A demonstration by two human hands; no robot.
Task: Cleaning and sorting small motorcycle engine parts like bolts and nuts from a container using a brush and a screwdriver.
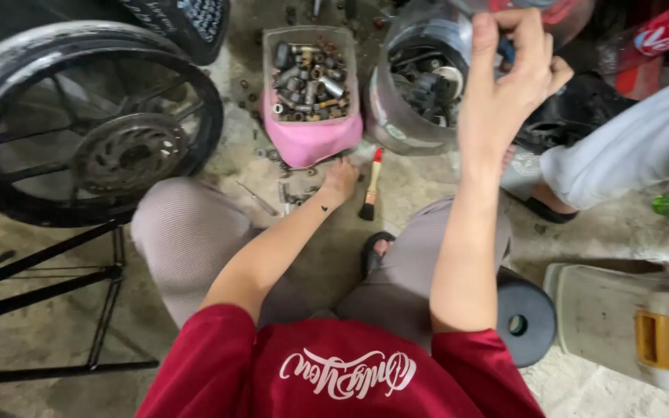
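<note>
My left hand (340, 179) reaches down to the dirty concrete floor just below a pink tub (311, 139) filled with metal sockets and bolts. Its fingers rest among small loose metal parts (288, 193), and whether they grip one is hidden. A paintbrush with a red-tipped handle (371, 186) lies right beside that hand. My right hand (509, 73) is raised over a clear round container (400, 116) of dark metal parts, fingers pinched on a small dark blue piece (507, 51).
A motorcycle wheel with tyre (79, 124) stands at the left above a black metal stand (56, 302). Another person's leg in grey trousers (629, 147) with a sandal is at the right. A grey plastic box (629, 321) and a black round weight (524, 317) sit lower right.
</note>
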